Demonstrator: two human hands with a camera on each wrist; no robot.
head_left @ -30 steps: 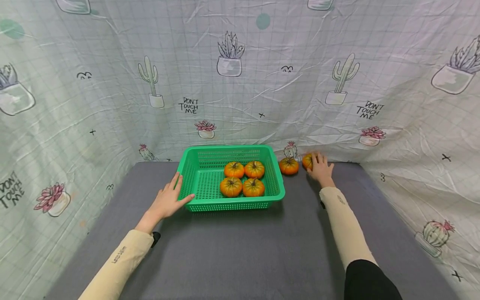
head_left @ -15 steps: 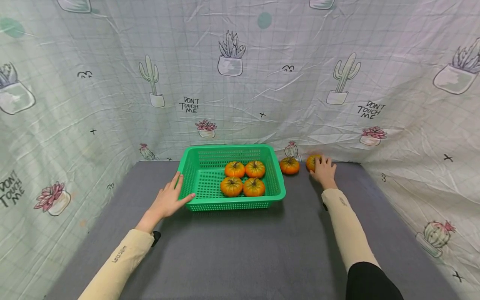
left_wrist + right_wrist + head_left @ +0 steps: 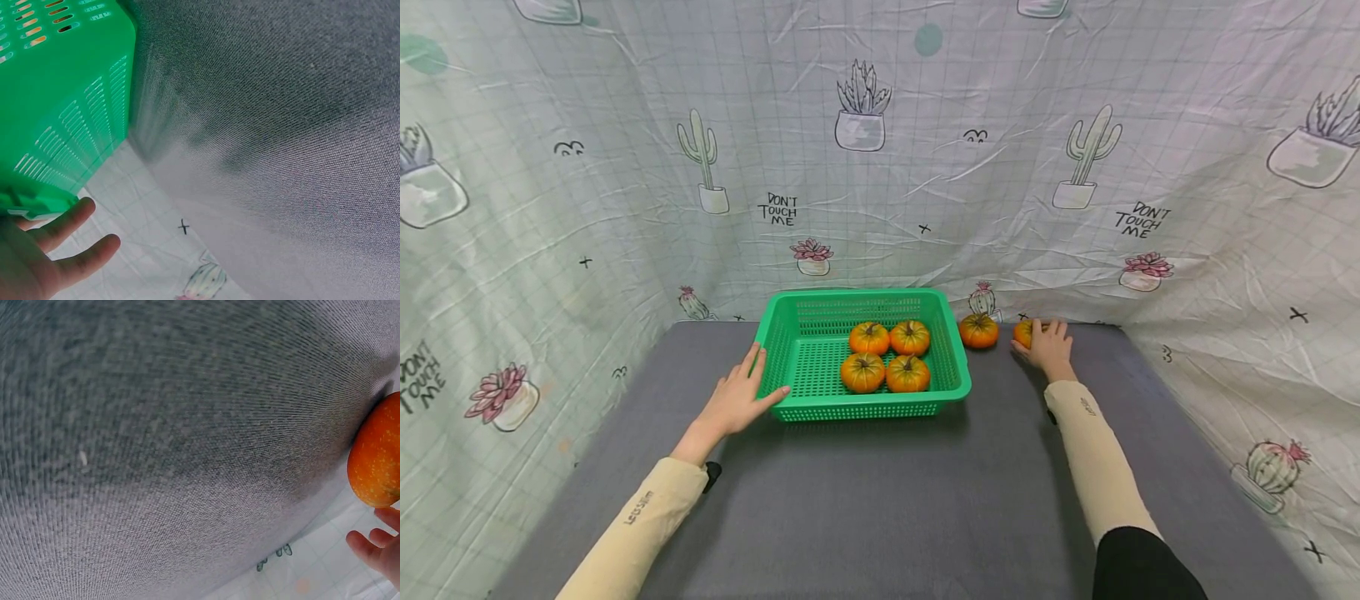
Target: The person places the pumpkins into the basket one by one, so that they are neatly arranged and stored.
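Note:
My left hand (image 3: pixel 733 404) lies at the left end of a green plastic basket (image 3: pixel 865 402), its fingers extended along the rim and the thumb over the front left corner. The left wrist view shows these fingers (image 3: pixel 81 262) beside the basket's rim. Four-square inside the basket, on its right side, sit several small orange pumpkins (image 3: pixel 862 372). Right of the basket, my right hand (image 3: pixel 1051 354) holds another pumpkin (image 3: pixel 1024 333) at the table's back edge, partly hidden by the fingers. The right wrist view shows that pumpkin's speckled orange side against the grey surface.
One more pumpkin (image 3: pixel 978 331) stands between the basket and my right hand. A grey cloth-covered table (image 3: pixel 880 508) spreads in front. White printed curtains (image 3: pixel 880 208) hang close behind the basket and along both sides.
My right hand has moved slightly right with its pumpkin, then lowered it a little. The left hand, the basket and the other pumpkins have stayed in place.

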